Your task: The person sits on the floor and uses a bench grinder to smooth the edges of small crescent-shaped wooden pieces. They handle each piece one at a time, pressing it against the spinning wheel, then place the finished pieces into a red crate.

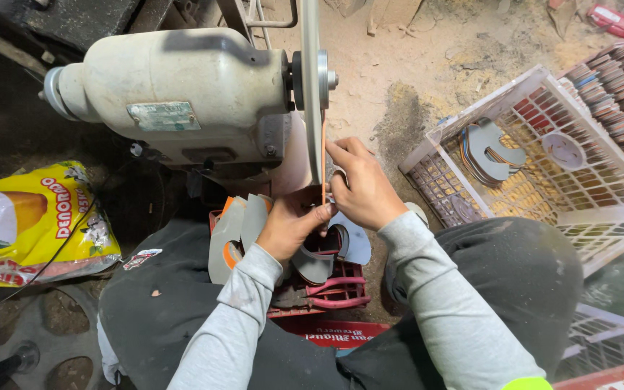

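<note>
Grey sleeves and dark trousers fill the bottom of the view, knees apart, person seated on the dirt floor (427, 65). Left hand (290, 224) and right hand (362, 189) meet at centre, both pinched shut on 1 thin flat piece (323, 162) seen edge-on, orange edge showing, held upright. Top of the piece sits right against the thin vertical wheel (311, 87) of the cream motor machine (182, 94); can't tell if it actually touches. Left fingers grip the lower end, right fingers wrap it just above. Directly under the hands, between the knees: red crate (319, 289) holding more curved grey cutouts (243, 227), some with orange backing, plus red-handled pliers (337, 292) lying across the crate near its front. Right of the hands: white plastic basket (485, 94) tilted on the floor, with a few grey C-shaped cutouts (487, 152) and 1 round disc (563, 150) inside. Behind it, a long row of stacked discs (619, 79) on edge. Left side: yellow printed bag (30, 217) flat on the floor, near the left knee.
</note>
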